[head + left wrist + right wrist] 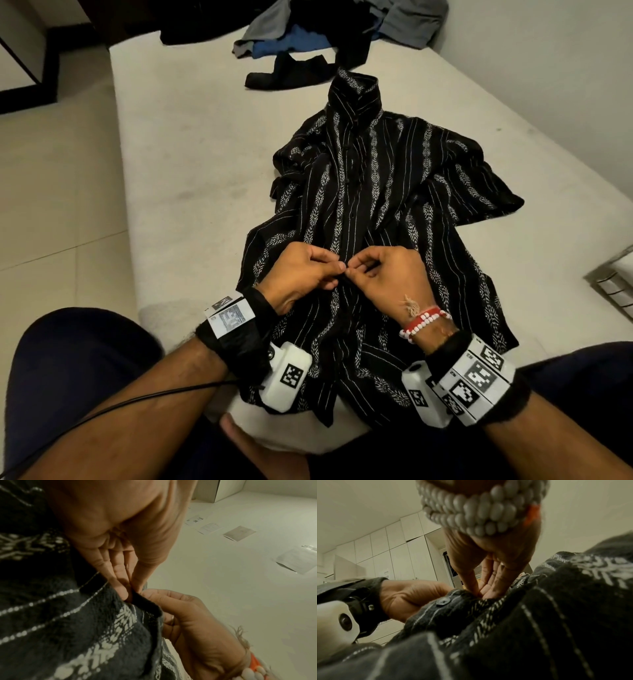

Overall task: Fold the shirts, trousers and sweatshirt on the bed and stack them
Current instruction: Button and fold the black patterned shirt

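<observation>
Bed: pale mattress [191,164] running away from the person, tiled floor [51,192] to its left, a plain wall on the right.
Shirt: black shirt [394,192] with white stripes and leaf-like motifs, lying front up along the middle of the bed, collar at the far end, hem at the near edge by the person's knees; its sleeves are rumpled out to each side.
Left hand: the left hand [301,274] sits on the shirt's front placket, thumb and forefinger pinched on the fabric edge – the other fingers curled in.
Right hand: the right hand [387,274] meets it from the other side, fingertips pinching the opposite edge of the placket, so the two hands touch at the centre line; a bracelet [423,322] of white and red beads circles that wrist.
Button: in the right wrist view a dark button [443,600] shows on the placket just beside the pinching fingers [489,586].
Pile: at the far end of the bed – well apart from the shirt's body – a heap of clothes [308,37] in grey, blue and black, one black piece [291,72] reaching close to the collar.
</observation>
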